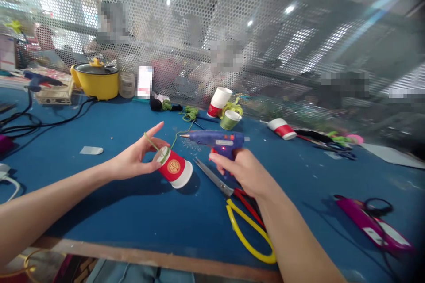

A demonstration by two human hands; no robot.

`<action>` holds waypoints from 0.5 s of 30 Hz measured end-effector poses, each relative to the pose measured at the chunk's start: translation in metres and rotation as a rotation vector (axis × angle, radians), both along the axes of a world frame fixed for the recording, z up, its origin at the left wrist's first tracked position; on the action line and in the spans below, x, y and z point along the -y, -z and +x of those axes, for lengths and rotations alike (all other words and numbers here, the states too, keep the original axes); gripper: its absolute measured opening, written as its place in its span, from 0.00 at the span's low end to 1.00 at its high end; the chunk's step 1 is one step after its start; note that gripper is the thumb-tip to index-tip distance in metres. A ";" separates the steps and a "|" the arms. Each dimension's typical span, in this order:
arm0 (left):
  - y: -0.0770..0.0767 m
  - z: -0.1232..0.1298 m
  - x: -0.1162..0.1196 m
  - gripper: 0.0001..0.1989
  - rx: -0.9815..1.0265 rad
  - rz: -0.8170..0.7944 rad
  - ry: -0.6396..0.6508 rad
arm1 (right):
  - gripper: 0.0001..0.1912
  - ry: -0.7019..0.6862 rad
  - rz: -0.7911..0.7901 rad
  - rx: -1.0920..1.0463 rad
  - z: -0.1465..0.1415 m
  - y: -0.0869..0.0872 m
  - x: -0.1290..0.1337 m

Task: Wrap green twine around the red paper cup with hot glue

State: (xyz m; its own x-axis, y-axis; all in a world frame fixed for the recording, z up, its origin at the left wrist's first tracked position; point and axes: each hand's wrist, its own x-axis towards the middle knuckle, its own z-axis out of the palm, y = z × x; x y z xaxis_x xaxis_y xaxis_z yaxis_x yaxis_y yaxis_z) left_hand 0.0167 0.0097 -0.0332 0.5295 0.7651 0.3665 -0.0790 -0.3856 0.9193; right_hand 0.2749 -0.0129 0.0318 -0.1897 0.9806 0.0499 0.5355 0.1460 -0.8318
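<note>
My left hand [144,154] grips a red and white paper cup [174,167] by its base end, tilted above the table. Green yarn [175,140] loops over the left index finger, crosses the cup's end and trails back to a green yarn bundle [190,113]. In my right hand [241,168] is a blue hot glue gun [215,138], its fingers wrapped around the handle near the red trigger. The nozzle points left, above and to the right of the cup, apart from it. Large scissors [229,192] with red and yellow handles lie partly beneath my right hand.
At the back stand a yellow electric pot [99,83], a jar [126,85], stacked cups [219,101] and a green cup [230,120]. Another red and white cup [282,128] lies on its side. A purple device [372,223] with a cord sits at right. Black cables [43,126] cross the left.
</note>
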 end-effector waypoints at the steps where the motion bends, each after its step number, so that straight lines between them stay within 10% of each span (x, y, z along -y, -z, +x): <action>1: 0.000 0.000 0.000 0.43 0.004 -0.004 0.001 | 0.12 -0.036 -0.014 -0.022 -0.005 -0.001 0.007; 15: -0.006 0.001 0.002 0.46 0.042 -0.081 -0.011 | 0.07 -0.093 0.271 0.188 -0.025 0.001 0.033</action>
State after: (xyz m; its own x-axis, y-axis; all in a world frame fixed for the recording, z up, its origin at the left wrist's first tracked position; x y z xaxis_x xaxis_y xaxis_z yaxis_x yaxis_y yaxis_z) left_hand 0.0177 0.0074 -0.0275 0.5065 0.7989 0.3244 -0.1139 -0.3109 0.9436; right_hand 0.2495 -0.0459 0.0307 -0.3080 0.9145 0.2623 0.6503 0.4036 -0.6436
